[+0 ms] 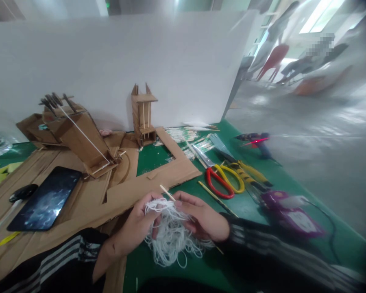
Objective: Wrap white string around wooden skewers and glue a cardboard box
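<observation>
A loose tangle of white string (pixel 171 240) hangs between my two hands, over the green table. My left hand (pixel 143 221) is closed on the string from the left, with strands crossing its fingers. From the right, my right hand (pixel 198 213) pinches a thin wooden stick (pixel 167 192) at the top of the tangle, and its lower fingers touch the string. The stick's pale end points up and left. Part of each hand's fingers is hidden by the string.
Cardboard sheets (pixel 152 183) cover the left, bearing a tablet (pixel 45 199), a mouse (pixel 23 193) and a cardboard structure (pixel 82 138). A small cardboard tower (pixel 143 116) stands behind. Scissors (pixel 221 181), pliers (pixel 254 175), a glue gun (pixel 256 140) and a purple power strip (pixel 293 215) lie right.
</observation>
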{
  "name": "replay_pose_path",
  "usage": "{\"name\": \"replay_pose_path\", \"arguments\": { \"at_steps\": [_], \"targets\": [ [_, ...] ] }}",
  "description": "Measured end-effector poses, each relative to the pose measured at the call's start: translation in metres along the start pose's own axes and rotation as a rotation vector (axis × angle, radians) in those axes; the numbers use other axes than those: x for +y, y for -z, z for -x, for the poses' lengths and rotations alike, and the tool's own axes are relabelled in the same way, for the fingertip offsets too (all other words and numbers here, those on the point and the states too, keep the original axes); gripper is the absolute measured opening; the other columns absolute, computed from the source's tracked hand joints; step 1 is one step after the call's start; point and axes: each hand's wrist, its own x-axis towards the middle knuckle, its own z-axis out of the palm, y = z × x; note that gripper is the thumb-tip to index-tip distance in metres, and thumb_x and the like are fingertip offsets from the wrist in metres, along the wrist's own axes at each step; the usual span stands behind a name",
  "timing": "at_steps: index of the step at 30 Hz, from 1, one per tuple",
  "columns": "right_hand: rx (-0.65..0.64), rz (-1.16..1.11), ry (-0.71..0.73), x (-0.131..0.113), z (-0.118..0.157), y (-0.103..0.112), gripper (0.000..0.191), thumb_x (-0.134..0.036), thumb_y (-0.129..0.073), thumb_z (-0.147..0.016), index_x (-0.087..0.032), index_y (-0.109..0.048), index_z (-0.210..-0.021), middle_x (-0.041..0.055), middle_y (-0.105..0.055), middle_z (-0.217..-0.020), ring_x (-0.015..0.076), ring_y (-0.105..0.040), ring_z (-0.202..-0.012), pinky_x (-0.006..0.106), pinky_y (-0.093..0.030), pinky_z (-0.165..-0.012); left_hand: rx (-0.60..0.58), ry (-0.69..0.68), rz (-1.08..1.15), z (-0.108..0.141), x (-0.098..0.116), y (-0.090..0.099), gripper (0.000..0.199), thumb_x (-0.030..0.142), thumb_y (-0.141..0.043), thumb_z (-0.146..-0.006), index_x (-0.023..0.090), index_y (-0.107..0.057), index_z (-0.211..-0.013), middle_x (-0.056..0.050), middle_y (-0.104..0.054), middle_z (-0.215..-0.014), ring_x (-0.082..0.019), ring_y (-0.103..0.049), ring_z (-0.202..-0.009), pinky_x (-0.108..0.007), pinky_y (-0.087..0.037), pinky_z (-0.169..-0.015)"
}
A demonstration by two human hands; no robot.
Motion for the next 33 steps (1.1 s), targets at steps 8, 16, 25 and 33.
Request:
{"name": "replay_pose_path", "arguments": {
  "at_steps": [8,16,25,33],
  "targets": [
    [-0.03,-0.02,-0.038,-0.007,0.004,-0.005,0.023,-0.043,-0.055,-0.088,-0.021,-0.048,-0.091,-0.0091,-0.053,-0.044,0.0041,-0.024,-0.026,0.017,-0.016,-0.029,-0.097,0.065,0.281,0.0,0.01,-0.003,0.021,0.037,-0.059,-0.087,0.018,-0.049,-0.088,0.004,-0.054,-0.056,-0.006,-0.043,-0.039,-0.016,-0.035,-0.038],
    [-0.005,-0.01,-0.081,-0.011,0.005,-0.006,0.033,-0.048,-0.06,-0.083,-0.019,-0.048,-0.094,-0.0085,-0.056,-0.052,0.0022,-0.026,-0.027,0.017,-0.018,-0.032,-0.034,0.093,0.312,0.001,0.014,-0.005,0.027,0.037,-0.064,-0.083,0.021,-0.044,-0.092,0.005,-0.053,-0.054,-0.006,-0.04,-0.039,-0.014,-0.033,-0.036],
    [-0.08,0.007,-0.075,-0.008,0.005,-0.009,0.032,-0.048,-0.058,-0.085,-0.022,-0.041,-0.091,-0.0053,-0.065,-0.055,0.0029,-0.023,-0.023,0.015,-0.016,-0.023,0.001,0.178,0.344,0.003,0.014,-0.003,0.033,0.034,-0.072,-0.074,0.023,-0.043,-0.087,0.01,-0.039,-0.055,-0.003,-0.031,-0.04,-0.011,-0.025,-0.036],
    [-0.028,-0.035,-0.076,-0.013,0.007,-0.008,0.032,-0.049,-0.059,-0.084,-0.021,-0.044,-0.091,-0.0079,-0.059,-0.051,0.0022,-0.022,-0.025,0.014,-0.016,-0.025,-0.025,0.063,0.085,-0.001,0.005,-0.001,0.026,0.046,-0.056,-0.087,0.024,-0.043,-0.092,0.011,-0.034,-0.052,-0.004,-0.026,-0.04,-0.012,-0.022,-0.038]
  ]
}}
